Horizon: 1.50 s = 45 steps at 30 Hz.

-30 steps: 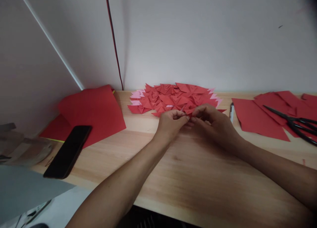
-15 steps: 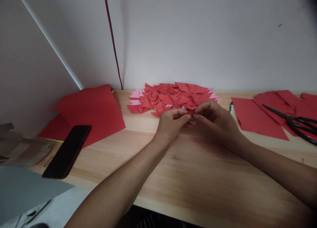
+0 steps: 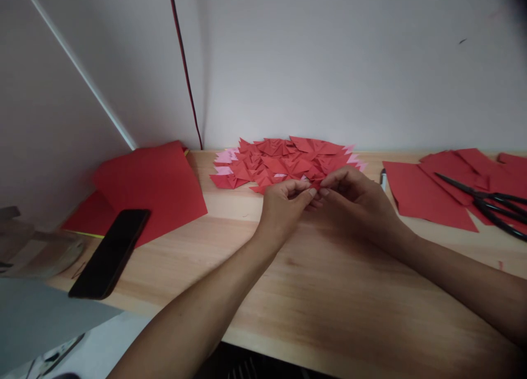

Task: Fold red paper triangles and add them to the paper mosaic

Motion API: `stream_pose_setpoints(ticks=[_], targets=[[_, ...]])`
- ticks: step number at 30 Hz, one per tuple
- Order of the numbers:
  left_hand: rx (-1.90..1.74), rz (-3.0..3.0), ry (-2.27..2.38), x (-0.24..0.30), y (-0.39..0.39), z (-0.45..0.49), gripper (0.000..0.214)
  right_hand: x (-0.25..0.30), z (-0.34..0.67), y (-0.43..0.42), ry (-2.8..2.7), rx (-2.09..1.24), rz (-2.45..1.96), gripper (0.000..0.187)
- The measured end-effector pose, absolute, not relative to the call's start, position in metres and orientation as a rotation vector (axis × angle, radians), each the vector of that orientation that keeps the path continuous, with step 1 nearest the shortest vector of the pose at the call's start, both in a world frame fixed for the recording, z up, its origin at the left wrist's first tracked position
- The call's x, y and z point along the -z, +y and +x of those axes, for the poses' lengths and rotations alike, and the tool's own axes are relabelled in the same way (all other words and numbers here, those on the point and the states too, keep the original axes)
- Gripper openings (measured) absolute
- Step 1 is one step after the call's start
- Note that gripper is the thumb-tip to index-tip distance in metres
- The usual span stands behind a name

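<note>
Between my fingertips is a small piece of red paper (image 3: pixel 316 184), mostly hidden by the fingers. My left hand (image 3: pixel 286 203) pinches it from the left, thumb on the near side. From the right, my right hand (image 3: pixel 354 198) grips the same piece with thumb and forefinger, and the two thumbs nearly meet. Just behind the hands lies a broad pile of folded red paper pieces (image 3: pixel 286 165), with pink folded pieces (image 3: pixel 225 157) showing at its left and right ends.
Red sheets (image 3: pixel 156 187) lie at the left, with a black phone (image 3: pixel 111 252) partly on them. On the right are cut red papers (image 3: pixel 428 198), black-handled scissors (image 3: pixel 489 203) and a pen (image 3: pixel 383 179). A clear container (image 3: pixel 45 252) stands at the far left edge. A wall rises behind the table.
Both hands stay almost in place, still pinching the red paper, which shows slightly more between the fingertips. The whole view has shifted a little.
</note>
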<state>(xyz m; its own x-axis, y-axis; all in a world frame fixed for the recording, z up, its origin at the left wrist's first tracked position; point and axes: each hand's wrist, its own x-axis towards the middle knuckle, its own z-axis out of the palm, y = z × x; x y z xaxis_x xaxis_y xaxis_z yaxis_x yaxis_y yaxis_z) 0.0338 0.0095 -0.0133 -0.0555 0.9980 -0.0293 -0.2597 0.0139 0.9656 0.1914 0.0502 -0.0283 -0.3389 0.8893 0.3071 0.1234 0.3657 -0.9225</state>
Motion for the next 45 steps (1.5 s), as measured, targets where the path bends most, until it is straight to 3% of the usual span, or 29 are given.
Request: stream_pose_setpoints(ticks=[32,45], targets=[[-1.138,0.565,0.900,0.0033,0.0141,0.0248,0.021,0.0240,0.1915,0.0451,-1.781,-1.044,-0.836,0.008],[-1.133,0.590,0.898,0.0088,0.0147,0.0242,0.018,0.0245,0.1918,0.0436,-1.776,-1.148,-0.828,0.006]])
